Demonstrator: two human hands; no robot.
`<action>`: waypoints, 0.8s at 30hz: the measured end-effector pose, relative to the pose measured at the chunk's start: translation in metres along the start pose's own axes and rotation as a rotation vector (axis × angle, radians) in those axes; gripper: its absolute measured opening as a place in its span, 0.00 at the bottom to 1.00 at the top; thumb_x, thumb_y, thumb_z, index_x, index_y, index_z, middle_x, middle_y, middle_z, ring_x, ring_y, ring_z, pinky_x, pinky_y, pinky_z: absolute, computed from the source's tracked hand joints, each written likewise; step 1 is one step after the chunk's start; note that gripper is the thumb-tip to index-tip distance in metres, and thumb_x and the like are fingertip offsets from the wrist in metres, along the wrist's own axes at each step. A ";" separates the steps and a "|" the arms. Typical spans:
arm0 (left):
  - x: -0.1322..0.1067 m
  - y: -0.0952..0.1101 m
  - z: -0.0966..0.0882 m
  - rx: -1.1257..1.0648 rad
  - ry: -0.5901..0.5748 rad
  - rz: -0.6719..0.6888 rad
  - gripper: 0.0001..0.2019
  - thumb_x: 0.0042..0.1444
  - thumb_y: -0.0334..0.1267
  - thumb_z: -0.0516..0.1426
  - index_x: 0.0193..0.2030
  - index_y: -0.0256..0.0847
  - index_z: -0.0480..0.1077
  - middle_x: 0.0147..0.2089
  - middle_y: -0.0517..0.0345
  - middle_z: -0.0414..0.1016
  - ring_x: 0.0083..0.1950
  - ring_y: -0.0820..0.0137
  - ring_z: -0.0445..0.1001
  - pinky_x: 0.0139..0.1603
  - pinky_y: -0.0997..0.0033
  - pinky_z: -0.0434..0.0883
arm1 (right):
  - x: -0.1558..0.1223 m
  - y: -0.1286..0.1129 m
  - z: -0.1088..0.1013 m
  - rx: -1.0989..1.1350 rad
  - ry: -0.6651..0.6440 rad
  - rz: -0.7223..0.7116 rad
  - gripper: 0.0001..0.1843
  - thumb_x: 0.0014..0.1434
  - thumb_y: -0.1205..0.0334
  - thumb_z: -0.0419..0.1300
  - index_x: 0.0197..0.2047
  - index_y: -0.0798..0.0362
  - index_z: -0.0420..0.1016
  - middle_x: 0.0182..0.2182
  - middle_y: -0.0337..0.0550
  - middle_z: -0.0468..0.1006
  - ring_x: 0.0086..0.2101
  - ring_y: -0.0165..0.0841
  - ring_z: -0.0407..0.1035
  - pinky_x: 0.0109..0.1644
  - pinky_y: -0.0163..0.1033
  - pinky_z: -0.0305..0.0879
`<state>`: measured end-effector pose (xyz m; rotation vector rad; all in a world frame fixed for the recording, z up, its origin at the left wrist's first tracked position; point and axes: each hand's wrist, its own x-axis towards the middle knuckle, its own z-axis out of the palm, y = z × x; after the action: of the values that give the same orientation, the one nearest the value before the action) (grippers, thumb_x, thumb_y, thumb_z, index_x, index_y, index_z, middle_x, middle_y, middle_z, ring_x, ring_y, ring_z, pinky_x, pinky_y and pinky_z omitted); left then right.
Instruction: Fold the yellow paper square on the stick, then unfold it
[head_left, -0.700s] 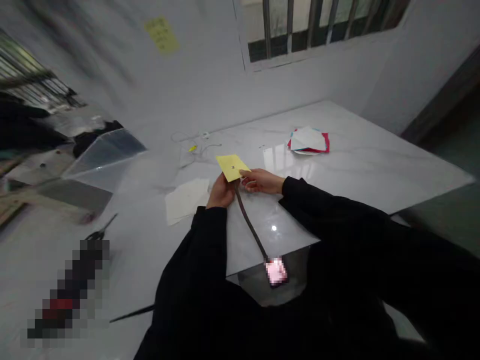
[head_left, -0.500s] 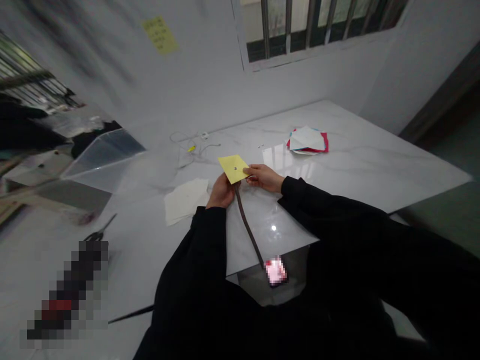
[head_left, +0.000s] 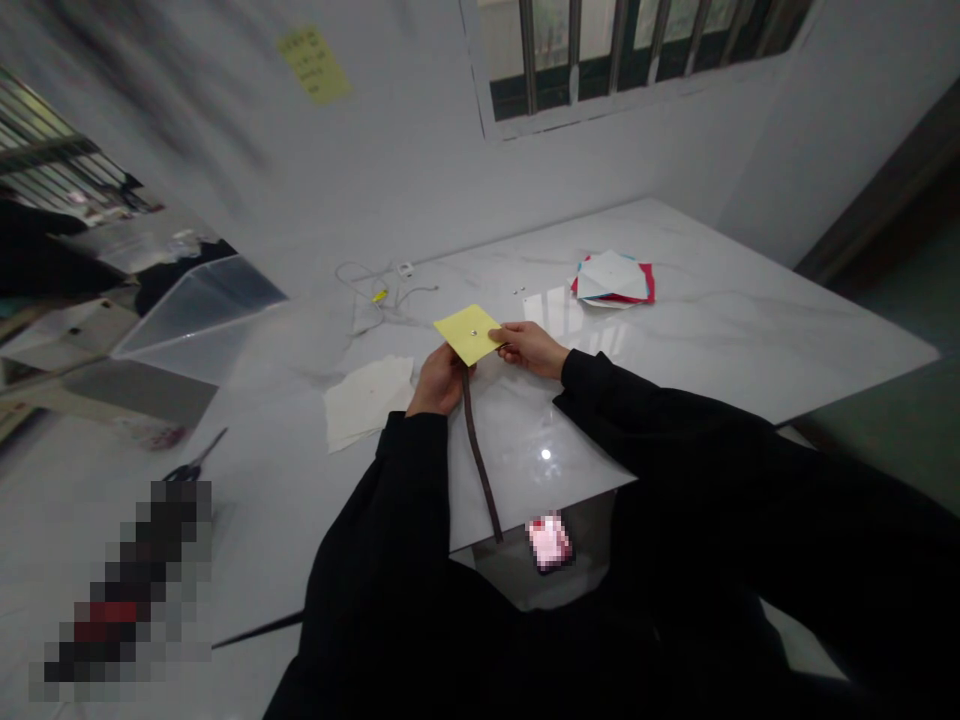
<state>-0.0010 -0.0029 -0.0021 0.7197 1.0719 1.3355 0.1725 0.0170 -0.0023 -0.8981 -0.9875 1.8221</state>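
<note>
- The yellow square [head_left: 469, 333] is thin matt paper, with a small shiny dot at its middle.
- The dark strip [head_left: 480, 465] is brown, smooth and dull; its material cannot be told.
- The table [head_left: 750, 330] is white, marble-veined and polished, glossy enough to mirror a lamp near its front edge.
- The white sheet [head_left: 367, 398] toward the left edge is matt, slightly creased paper.
- The coloured stack [head_left: 615, 280] near the far right corner is matt paper.
- The box [head_left: 199, 315] by the left edge is clear, smooth plastic.
- The sleeves [head_left: 409, 520] are black matt cloth.
</note>
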 end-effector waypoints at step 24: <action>-0.007 0.004 -0.002 0.192 -0.079 0.032 0.14 0.54 0.40 0.72 0.34 0.35 0.73 0.28 0.61 0.69 0.23 0.80 0.57 0.19 0.78 0.48 | 0.009 0.003 -0.007 -0.335 0.035 -0.189 0.08 0.69 0.68 0.64 0.35 0.56 0.75 0.26 0.36 0.75 0.24 0.25 0.70 0.24 0.28 0.67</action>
<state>-0.0043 -0.0097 0.0024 0.9273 1.1392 1.2315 0.1745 0.0259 -0.0096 -0.9946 -1.3330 1.5033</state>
